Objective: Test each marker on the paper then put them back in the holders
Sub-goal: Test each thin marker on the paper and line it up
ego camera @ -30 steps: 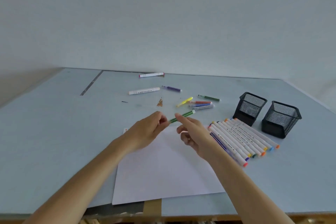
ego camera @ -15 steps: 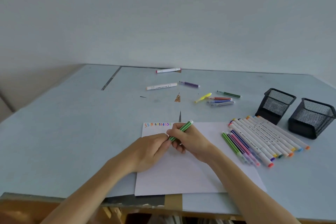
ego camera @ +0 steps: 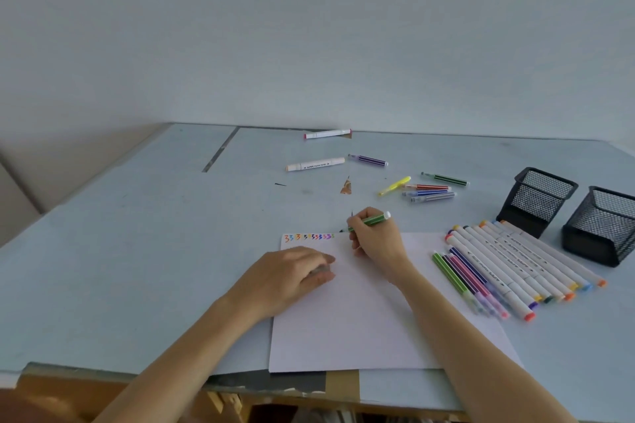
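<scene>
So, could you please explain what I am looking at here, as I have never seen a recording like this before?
There is no machine here: a camera worn on a person's head looks down at their two bare hands. The right hand grips a green marker, its tip at the top edge of the paper, beside a row of small coloured test marks. The left hand rests on the paper, fingers loosely curled. On the table lie more markers, loose and in a row, and two black mesh holders stand at the right.
</scene>
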